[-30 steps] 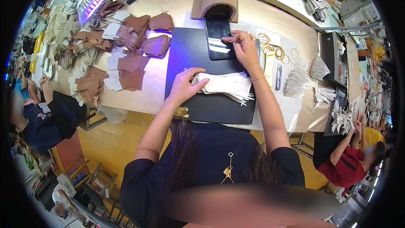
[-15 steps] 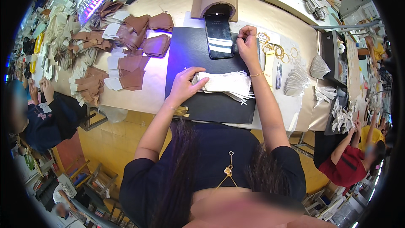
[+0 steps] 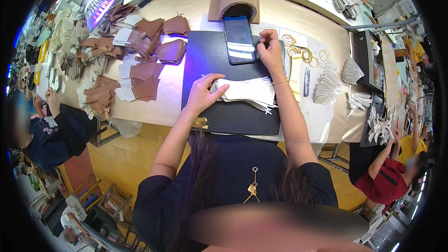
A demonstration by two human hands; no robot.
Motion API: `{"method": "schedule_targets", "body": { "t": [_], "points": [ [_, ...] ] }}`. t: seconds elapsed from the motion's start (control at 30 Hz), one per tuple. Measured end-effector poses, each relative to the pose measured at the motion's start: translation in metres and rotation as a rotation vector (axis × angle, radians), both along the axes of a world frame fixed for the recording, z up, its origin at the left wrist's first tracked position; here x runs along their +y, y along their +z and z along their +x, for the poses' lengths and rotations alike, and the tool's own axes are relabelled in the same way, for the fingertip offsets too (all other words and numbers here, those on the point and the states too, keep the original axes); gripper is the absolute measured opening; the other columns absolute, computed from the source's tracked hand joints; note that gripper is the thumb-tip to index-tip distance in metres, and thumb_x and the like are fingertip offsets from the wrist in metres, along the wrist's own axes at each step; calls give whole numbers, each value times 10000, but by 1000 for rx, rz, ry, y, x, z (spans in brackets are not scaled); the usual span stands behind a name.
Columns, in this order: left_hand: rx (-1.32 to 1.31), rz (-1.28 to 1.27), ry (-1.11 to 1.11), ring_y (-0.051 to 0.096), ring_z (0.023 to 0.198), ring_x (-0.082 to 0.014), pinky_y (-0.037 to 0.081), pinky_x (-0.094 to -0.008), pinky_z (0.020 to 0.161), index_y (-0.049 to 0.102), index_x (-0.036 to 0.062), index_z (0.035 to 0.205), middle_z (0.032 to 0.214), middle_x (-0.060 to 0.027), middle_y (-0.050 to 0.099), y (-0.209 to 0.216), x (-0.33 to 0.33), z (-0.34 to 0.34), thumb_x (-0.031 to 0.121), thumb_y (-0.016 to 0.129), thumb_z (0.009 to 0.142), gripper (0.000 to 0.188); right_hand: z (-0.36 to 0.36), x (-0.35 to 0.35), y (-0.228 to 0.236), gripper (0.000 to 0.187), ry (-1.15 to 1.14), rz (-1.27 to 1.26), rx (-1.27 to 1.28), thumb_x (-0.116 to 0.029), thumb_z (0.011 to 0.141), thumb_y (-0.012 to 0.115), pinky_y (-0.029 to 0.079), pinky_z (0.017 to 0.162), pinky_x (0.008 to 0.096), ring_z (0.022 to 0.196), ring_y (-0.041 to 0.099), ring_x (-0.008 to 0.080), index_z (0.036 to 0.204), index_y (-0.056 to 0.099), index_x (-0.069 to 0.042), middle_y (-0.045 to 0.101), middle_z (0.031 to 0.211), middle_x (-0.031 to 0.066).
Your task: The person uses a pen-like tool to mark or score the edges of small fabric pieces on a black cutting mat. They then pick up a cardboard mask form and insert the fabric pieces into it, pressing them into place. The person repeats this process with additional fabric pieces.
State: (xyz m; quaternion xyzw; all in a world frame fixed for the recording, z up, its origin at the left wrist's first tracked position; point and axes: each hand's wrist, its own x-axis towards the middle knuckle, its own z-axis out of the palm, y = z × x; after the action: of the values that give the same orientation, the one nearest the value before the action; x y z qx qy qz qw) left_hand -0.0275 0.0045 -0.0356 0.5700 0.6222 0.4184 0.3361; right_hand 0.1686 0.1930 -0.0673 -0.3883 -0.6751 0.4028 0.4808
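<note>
Left hand on stack, right hand by phone

Left hand [image 3: 205, 92] grips the near-left end of a white stack [image 3: 247, 90], thumb on top; the stack's long axis runs rightward from those fingers. Right hand [image 3: 270, 51], beyond the stack, sits just right of the phone [image 3: 239, 42], fingers curled; no held item shows, though its palm is hidden. The stack lies on a black board [image 3: 228, 120], snips [image 3: 306, 82] to its right.
</note>
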Motion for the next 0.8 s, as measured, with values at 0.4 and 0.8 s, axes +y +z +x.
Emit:
{"method": "schedule_targets", "body": {
  "t": [0.4, 0.8],
  "points": [
    [-20, -32, 4, 636, 731, -202, 501, -306, 676, 714, 44, 1068, 884, -102, 699, -1, -1, 0, 274, 785, 854, 322, 3, 0, 0, 279, 10, 5, -48, -1, 772, 585, 469, 747, 258, 776, 536, 136, 1049, 569, -38, 540, 833, 39],
    [-44, -55, 9, 644, 745, -203, 506, -307, 685, 712, 36, 1073, 898, -108, 700, -1, -1, 0, 259, 788, 850, 324, -3, -9, 24, 643, 179, 187, -448, -254, 709, 885, 469, 928, 370, 998, 533, 251, 1240, 556, -102, 505, 1084, 99]
  ]
}}
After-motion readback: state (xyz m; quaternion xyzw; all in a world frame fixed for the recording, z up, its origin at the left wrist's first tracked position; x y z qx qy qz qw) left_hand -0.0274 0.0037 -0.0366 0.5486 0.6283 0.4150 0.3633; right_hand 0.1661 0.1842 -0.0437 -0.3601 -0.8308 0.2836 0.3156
